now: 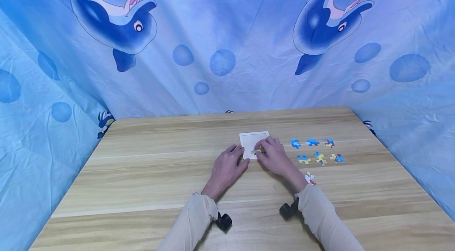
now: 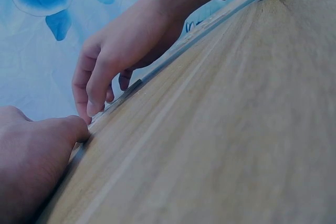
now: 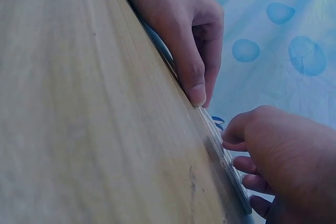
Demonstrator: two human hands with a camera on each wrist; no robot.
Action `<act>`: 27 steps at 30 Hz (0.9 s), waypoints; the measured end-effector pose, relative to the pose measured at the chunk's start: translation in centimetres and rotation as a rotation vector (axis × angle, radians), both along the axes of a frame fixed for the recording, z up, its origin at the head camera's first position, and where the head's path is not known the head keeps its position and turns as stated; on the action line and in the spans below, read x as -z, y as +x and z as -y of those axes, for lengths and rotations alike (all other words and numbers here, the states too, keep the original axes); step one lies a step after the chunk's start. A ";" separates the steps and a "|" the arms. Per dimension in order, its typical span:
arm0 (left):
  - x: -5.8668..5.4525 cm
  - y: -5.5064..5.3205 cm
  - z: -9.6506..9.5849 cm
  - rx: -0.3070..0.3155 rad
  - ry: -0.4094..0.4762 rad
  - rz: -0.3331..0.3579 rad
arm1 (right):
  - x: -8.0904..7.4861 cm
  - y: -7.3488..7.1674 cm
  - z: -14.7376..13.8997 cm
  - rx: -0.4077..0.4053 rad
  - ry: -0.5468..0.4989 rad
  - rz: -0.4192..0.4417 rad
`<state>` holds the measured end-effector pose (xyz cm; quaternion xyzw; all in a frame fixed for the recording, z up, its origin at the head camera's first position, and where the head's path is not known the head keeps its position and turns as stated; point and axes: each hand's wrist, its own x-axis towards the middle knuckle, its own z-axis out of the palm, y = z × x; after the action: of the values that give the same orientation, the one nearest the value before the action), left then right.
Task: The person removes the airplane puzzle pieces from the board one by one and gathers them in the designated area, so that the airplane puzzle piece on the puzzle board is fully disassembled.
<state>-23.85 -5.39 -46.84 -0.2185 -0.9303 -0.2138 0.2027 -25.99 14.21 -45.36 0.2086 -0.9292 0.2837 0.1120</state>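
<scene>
My left hand [image 1: 227, 166] holds the left edge of a square white puzzle frame [image 1: 248, 135], thumb by its near-left corner and fingers along the side. The thumb and fingers of that same left hand [image 3: 184, 35] meet at the frame's edge [image 3: 223, 153] in the right wrist view. Over the frame's near-right part, my right hand [image 1: 275, 157] bends its fingers down and pinches a small colourful puzzle piece [image 1: 254, 151], which they partly cover. The left wrist view has the right hand [image 2: 128, 43] with its fingertips down at the frame.
Loose jigsaw pieces lie right of the frame in two rows, among them a blue piece [image 1: 313, 142] and a yellow-blue one [image 1: 320, 158]. Another piece [image 1: 310, 178] lies beside the right wrist. A blue dolphin-print curtain [image 1: 227, 33] hangs behind the wooden table [image 1: 160, 156].
</scene>
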 end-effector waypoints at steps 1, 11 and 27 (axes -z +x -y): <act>0.0 0.0 0.0 -0.001 0.000 0.000 | 0.0 0.0 0.0 0.001 -0.003 0.004; 0.0 0.0 -0.1 0.000 0.001 -0.007 | 0.0 0.1 0.0 0.003 -0.012 0.014; 0.1 0.0 0.0 -0.005 -0.012 -0.021 | 0.0 0.1 0.1 0.001 -0.007 0.008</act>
<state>-23.81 -5.37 -46.90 -0.2195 -0.9299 -0.2055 0.2117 -25.91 14.13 -45.36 0.2066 -0.9288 0.2877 0.1091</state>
